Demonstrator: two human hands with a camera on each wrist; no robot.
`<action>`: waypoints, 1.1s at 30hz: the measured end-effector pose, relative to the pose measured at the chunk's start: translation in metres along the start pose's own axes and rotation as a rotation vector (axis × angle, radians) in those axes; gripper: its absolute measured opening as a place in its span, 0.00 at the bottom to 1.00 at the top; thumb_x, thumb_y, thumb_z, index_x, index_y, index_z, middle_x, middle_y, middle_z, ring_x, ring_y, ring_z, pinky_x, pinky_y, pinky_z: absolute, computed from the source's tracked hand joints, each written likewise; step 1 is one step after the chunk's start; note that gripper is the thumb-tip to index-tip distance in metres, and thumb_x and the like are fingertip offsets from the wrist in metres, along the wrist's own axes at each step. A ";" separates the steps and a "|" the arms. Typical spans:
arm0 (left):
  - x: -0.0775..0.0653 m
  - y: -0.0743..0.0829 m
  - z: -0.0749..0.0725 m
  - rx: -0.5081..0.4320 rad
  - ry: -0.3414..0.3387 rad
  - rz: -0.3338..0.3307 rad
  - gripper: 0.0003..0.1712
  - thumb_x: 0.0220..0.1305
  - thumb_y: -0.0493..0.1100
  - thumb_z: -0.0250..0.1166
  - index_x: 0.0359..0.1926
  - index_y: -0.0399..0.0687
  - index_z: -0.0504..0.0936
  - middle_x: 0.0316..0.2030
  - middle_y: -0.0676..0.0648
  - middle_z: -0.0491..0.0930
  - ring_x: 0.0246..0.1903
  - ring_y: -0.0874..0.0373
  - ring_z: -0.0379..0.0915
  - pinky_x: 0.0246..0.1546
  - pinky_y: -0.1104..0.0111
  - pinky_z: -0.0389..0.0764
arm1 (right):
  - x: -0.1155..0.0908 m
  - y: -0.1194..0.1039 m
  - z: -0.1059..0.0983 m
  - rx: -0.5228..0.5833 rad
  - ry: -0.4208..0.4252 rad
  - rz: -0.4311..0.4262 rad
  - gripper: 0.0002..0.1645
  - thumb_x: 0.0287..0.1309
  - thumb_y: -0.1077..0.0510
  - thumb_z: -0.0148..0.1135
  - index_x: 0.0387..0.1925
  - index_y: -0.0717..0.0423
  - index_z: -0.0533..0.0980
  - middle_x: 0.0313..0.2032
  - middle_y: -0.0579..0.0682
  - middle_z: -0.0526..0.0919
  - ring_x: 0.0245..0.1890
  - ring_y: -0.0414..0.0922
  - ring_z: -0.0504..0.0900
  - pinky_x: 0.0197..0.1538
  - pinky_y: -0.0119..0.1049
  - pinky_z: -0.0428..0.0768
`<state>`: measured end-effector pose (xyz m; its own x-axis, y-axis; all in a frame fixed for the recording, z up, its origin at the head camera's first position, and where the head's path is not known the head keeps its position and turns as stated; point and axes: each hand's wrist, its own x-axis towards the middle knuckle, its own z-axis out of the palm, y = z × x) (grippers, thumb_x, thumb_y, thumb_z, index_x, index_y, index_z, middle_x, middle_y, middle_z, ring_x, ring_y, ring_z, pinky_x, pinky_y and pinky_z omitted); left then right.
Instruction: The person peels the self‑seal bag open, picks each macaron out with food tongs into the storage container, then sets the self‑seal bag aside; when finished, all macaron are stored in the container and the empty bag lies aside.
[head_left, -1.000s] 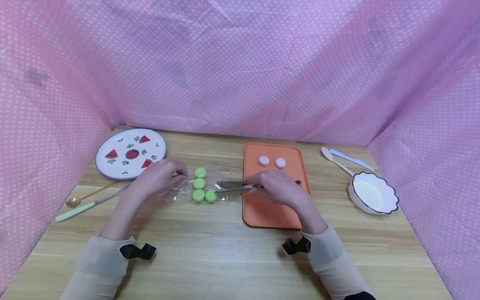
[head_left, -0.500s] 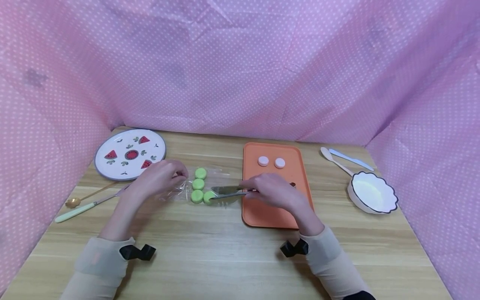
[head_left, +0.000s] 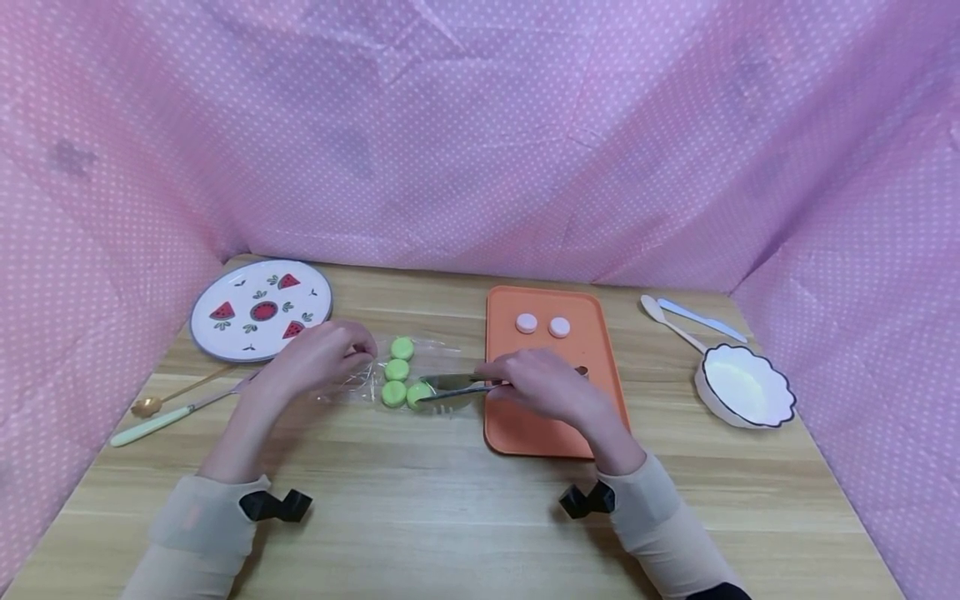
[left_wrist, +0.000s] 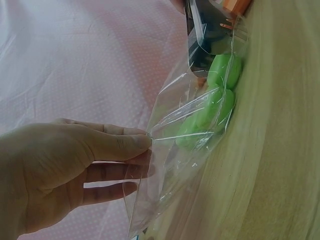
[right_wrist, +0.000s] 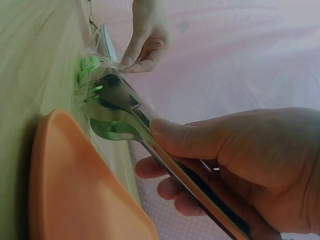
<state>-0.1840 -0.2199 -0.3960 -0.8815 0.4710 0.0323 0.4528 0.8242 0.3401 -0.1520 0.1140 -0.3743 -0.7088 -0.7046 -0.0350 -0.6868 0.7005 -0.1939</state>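
Observation:
My left hand (head_left: 318,357) pinches the edge of a clear plastic bag (left_wrist: 167,112) between thumb and fingertips. Inside the bag are several round green macarons (head_left: 397,370), laid in a bent row. My right hand (head_left: 546,382) grips metal tongs (right_wrist: 122,95) above the orange tray (head_left: 536,429). The ends of the tongs point left into the open side of the bag. Their tips are right at the rightmost green macaron (head_left: 417,396) and overlap it in the head view. In the right wrist view the tongs' two arms stand apart.
Two pale pink macarons (head_left: 527,322) sit on the tray. A watermelon-patterned plate (head_left: 262,333) stands back left, with a gold spoon (head_left: 147,407) and a green-handled utensil (head_left: 150,426) in front. At the right are a white scalloped bowl (head_left: 720,398), a pale spoon (head_left: 652,308) and a blue knife (head_left: 701,317).
My right hand has moved a little left, bringing the tongs deeper over the bag and onto the rightmost green macaron. My left hand stays in place on the bag.

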 end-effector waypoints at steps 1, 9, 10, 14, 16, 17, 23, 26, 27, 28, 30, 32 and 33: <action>0.000 0.000 0.000 -0.001 0.000 -0.001 0.04 0.58 0.42 0.65 0.33 0.57 0.84 0.32 0.58 0.82 0.35 0.63 0.76 0.40 0.63 0.79 | 0.000 0.000 0.000 0.001 0.004 0.007 0.06 0.59 0.51 0.61 0.30 0.37 0.72 0.23 0.32 0.71 0.21 0.32 0.64 0.22 0.27 0.61; 0.000 0.000 -0.001 0.021 0.017 0.026 0.04 0.58 0.42 0.65 0.32 0.57 0.84 0.31 0.58 0.82 0.35 0.64 0.76 0.39 0.64 0.78 | -0.002 0.003 0.000 0.022 0.033 0.067 0.12 0.58 0.49 0.62 0.46 0.35 0.79 0.28 0.28 0.76 0.22 0.32 0.68 0.24 0.27 0.66; 0.000 -0.001 -0.001 0.022 0.018 0.028 0.04 0.58 0.42 0.65 0.32 0.57 0.84 0.31 0.58 0.82 0.34 0.64 0.76 0.39 0.64 0.78 | -0.002 0.002 0.000 0.017 0.034 0.066 0.12 0.59 0.49 0.62 0.45 0.35 0.79 0.28 0.28 0.76 0.23 0.32 0.68 0.24 0.27 0.66; -0.001 0.000 -0.001 0.015 0.016 0.025 0.03 0.58 0.42 0.66 0.32 0.57 0.84 0.32 0.58 0.82 0.35 0.63 0.76 0.40 0.63 0.79 | -0.001 0.001 -0.001 -0.004 0.034 0.057 0.08 0.59 0.49 0.62 0.41 0.36 0.78 0.25 0.30 0.74 0.22 0.32 0.66 0.23 0.27 0.64; -0.001 0.000 -0.002 0.004 0.013 0.020 0.04 0.58 0.42 0.65 0.32 0.57 0.84 0.32 0.58 0.82 0.36 0.63 0.76 0.40 0.63 0.79 | 0.000 0.000 -0.001 -0.015 0.032 0.050 0.06 0.59 0.49 0.61 0.39 0.37 0.77 0.23 0.32 0.72 0.21 0.33 0.65 0.22 0.27 0.63; -0.001 0.000 -0.002 -0.001 0.011 0.017 0.04 0.58 0.42 0.65 0.32 0.57 0.84 0.32 0.58 0.82 0.36 0.63 0.76 0.40 0.63 0.79 | 0.000 0.000 0.000 -0.018 0.031 0.048 0.05 0.59 0.49 0.61 0.38 0.37 0.77 0.23 0.32 0.72 0.21 0.33 0.65 0.22 0.27 0.62; -0.001 0.000 -0.001 -0.008 0.005 0.010 0.05 0.58 0.41 0.64 0.32 0.58 0.84 0.32 0.58 0.82 0.35 0.63 0.75 0.40 0.63 0.78 | -0.001 -0.001 0.001 -0.033 0.024 0.051 0.08 0.58 0.48 0.62 0.41 0.38 0.77 0.22 0.33 0.71 0.21 0.33 0.65 0.22 0.27 0.63; -0.001 0.001 -0.001 -0.007 0.004 0.008 0.05 0.58 0.41 0.64 0.32 0.58 0.84 0.32 0.59 0.82 0.35 0.63 0.75 0.40 0.63 0.78 | -0.001 -0.002 0.001 -0.046 0.022 0.050 0.09 0.58 0.48 0.62 0.42 0.38 0.77 0.22 0.34 0.71 0.20 0.33 0.65 0.22 0.27 0.63; -0.001 0.001 -0.001 -0.007 0.003 0.006 0.05 0.58 0.41 0.64 0.32 0.58 0.84 0.32 0.59 0.82 0.35 0.63 0.75 0.40 0.63 0.78 | -0.001 -0.002 0.001 -0.052 0.021 0.050 0.09 0.58 0.47 0.62 0.42 0.38 0.77 0.22 0.34 0.71 0.20 0.34 0.65 0.22 0.27 0.63; -0.001 0.001 -0.001 -0.007 0.004 0.005 0.05 0.58 0.41 0.64 0.32 0.58 0.84 0.32 0.59 0.82 0.35 0.63 0.75 0.40 0.63 0.78 | -0.001 -0.002 0.000 -0.056 0.020 0.049 0.09 0.58 0.47 0.62 0.42 0.38 0.77 0.22 0.34 0.71 0.20 0.34 0.65 0.22 0.27 0.63; -0.002 0.001 -0.002 -0.009 0.003 0.003 0.05 0.58 0.41 0.64 0.32 0.58 0.84 0.31 0.59 0.82 0.35 0.63 0.75 0.40 0.63 0.78 | 0.000 -0.003 0.000 -0.061 0.019 0.049 0.10 0.58 0.47 0.62 0.42 0.38 0.77 0.22 0.34 0.71 0.20 0.33 0.65 0.21 0.27 0.62; -0.002 0.001 -0.002 -0.009 0.004 0.001 0.04 0.58 0.41 0.65 0.32 0.58 0.84 0.31 0.59 0.82 0.35 0.63 0.75 0.40 0.63 0.78 | 0.000 -0.003 0.000 -0.060 0.021 0.053 0.11 0.58 0.47 0.62 0.44 0.38 0.77 0.23 0.33 0.72 0.20 0.33 0.65 0.21 0.27 0.62; -0.002 0.001 -0.002 -0.008 0.005 0.001 0.04 0.58 0.42 0.65 0.32 0.58 0.84 0.32 0.59 0.82 0.35 0.63 0.75 0.40 0.63 0.78 | 0.000 -0.003 0.000 -0.058 0.023 0.053 0.12 0.58 0.47 0.62 0.45 0.38 0.77 0.23 0.33 0.72 0.20 0.33 0.65 0.21 0.26 0.62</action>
<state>-0.1823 -0.2204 -0.3938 -0.8817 0.4703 0.0375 0.4529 0.8212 0.3471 -0.1497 0.1120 -0.3734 -0.7477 -0.6637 -0.0213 -0.6556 0.7429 -0.1353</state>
